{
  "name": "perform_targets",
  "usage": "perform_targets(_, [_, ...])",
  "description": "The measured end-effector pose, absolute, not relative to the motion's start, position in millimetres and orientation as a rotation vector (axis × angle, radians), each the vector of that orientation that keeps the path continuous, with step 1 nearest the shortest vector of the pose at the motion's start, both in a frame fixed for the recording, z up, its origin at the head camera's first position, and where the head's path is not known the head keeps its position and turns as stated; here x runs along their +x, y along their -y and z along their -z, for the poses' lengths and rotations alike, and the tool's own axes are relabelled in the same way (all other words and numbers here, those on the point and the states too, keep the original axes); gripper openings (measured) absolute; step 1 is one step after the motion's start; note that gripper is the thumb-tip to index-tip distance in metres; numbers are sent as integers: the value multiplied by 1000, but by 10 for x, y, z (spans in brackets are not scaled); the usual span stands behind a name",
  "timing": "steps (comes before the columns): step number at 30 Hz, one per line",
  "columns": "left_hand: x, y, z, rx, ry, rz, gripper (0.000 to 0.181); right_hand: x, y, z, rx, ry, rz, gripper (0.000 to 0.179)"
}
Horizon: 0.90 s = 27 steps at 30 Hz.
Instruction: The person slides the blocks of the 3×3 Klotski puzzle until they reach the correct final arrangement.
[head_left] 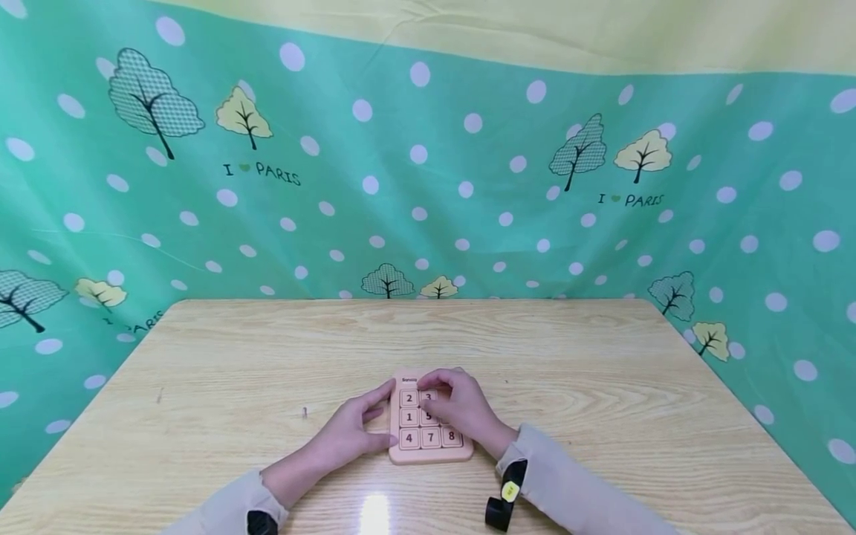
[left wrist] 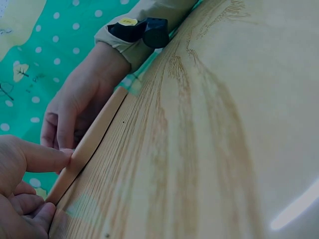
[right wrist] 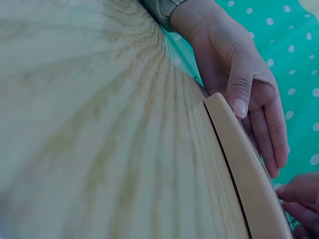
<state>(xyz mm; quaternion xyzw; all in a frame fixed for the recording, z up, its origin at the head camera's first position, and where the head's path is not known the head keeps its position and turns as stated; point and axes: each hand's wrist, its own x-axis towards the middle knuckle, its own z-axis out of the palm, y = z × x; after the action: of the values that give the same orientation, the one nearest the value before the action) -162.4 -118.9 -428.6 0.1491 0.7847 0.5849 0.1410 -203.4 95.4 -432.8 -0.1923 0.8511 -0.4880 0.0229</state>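
A peach-coloured number slide puzzle (head_left: 438,458) lies flat on the table, with numbered square tiles in its frame. My left hand (head_left: 348,431) holds its left side, the thumb near the lower corner and a finger near the upper one. In the right wrist view, that thumb (right wrist: 240,102) lies by the rim. Over the upper right of the puzzle is my right hand (head_left: 464,405); its thumb and index finger are apart at the 3 tile (head_left: 429,397). The right hand covers the tiles at the right of the top and middle rows.
The wooden table (head_left: 267,357) stretches out around the puzzle. A green polka-dot cloth (head_left: 428,186) hangs behind it and along the sides. A black strap (head_left: 506,496) with a yellow tag circles my right wrist.
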Motion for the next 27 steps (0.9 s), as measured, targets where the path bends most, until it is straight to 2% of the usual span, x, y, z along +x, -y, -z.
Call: perform_targets(27, [-1618, 1184, 4295, 424, -2274, -1675, 86, -2015, -1051, 4270, -599, -2690, 1420, 19])
